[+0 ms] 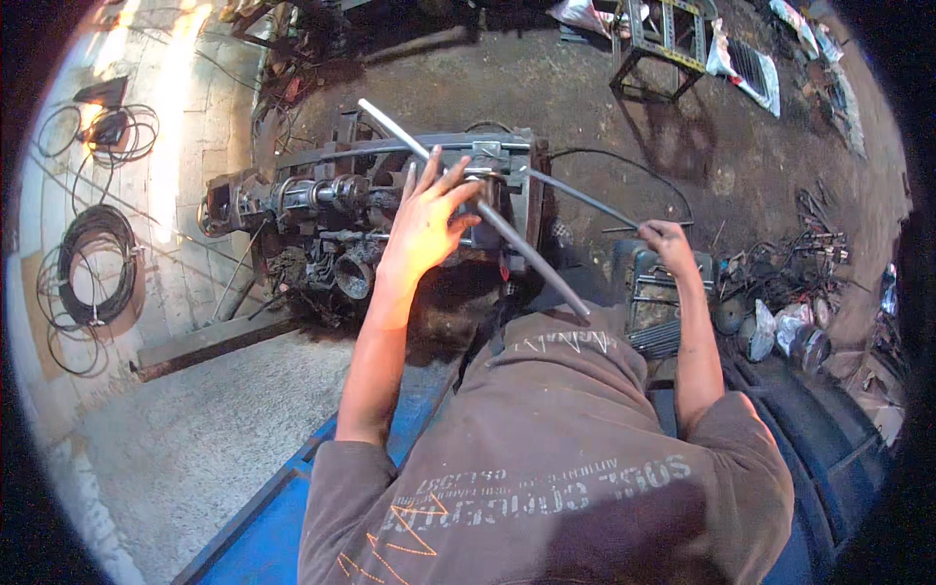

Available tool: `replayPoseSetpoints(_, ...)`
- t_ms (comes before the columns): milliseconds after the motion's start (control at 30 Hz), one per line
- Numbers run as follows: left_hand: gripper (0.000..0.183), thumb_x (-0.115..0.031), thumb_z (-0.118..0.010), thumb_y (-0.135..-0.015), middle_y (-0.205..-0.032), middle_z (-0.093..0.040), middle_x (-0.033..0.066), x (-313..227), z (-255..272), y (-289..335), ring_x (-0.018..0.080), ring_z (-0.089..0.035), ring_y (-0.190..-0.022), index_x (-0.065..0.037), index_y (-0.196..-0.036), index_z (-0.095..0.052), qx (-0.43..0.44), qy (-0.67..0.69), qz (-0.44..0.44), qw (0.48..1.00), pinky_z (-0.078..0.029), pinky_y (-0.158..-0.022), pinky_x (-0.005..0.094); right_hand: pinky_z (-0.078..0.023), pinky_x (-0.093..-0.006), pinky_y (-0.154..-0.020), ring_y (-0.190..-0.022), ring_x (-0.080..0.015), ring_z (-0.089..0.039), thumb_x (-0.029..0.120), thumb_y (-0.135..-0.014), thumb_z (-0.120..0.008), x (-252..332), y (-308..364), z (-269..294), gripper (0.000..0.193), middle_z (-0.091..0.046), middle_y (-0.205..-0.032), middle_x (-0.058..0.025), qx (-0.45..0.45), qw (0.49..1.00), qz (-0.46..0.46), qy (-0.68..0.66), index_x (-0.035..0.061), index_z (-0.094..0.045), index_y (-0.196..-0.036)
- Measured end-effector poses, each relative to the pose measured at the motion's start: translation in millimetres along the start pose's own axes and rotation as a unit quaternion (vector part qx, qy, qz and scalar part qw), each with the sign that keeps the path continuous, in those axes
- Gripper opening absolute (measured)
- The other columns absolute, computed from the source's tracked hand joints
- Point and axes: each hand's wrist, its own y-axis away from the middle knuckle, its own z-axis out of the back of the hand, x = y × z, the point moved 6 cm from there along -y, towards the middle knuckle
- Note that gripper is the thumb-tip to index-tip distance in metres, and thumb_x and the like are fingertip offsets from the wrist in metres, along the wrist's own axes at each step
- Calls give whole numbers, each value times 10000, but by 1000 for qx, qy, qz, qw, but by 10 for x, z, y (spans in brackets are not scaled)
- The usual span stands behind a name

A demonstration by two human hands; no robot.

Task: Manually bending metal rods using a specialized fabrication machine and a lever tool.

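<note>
A long metal rod (534, 255) lies slantwise over the machine (331, 200), its near end by my shirt. My left hand (431, 216) is over the middle of this rod with its fingers spread, and the rod passes beneath them. Out to the right, my right hand (668, 246) is closed round the outer end of a slimmer grey bar (585, 196). That bar's other end meets the right end of the machine. A thin dark crosspiece shows on both sides of my right fist. What lies directly under my left palm is hidden.
Coiled black cable (97, 268) lies on the pale floor at left. A metal stand (663, 49) is at the far right. Dark metal parts (819, 253) are heaped right of my right hand. A blue surface (244, 536) is at lower left.
</note>
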Motion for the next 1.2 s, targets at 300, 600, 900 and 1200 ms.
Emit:
replayPoseSetpoints(300,587,5,-752,-599,-1413,-485,49,-25,-173,-232,321,-274,-1409,-111,-1163,-636,56,53,68,995,-310,-1124,439,-456,-310,-685,-736,-158,-588,199,-859,-646,-353,-231,-356,229,-667,-770,-87,69,997,29,-13,-18,-696,-914)
replayPoseSetpoints(600,612,35,-746,-583,-1422,-473,54,-37,-168,-203,310,-260,-1416,-73,-1172,-622,50,72,113,990,-308,-1136,416,-465,-315,-701,-744,-165,-597,180,-852,-642,-215,-282,-307,221,-672,-787,-74,90,995,-13,-29,-25,-692,-919)
replayPoseSetpoints(900,612,52,-719,-595,-1415,-482,48,-26,-180,-189,304,-267,-1414,-79,-1184,-618,42,85,117,989,-311,-1134,412,-436,-312,-634,-689,-140,-553,180,-847,-649,-286,-291,-273,205,-643,-744,-63,87,996,-25,-26,-17,-694,-886)
replayPoseSetpoints(1200,704,62,-710,-594,-1425,-469,48,-28,-198,-180,303,-261,-1416,-92,-1267,-569,33,78,122,989,-309,-1135,406,-421,-291,-607,-654,-119,-529,190,-862,-652,-288,-270,-186,205,-632,-713,-33,97,995,-20,-8,-9,-699,-881)
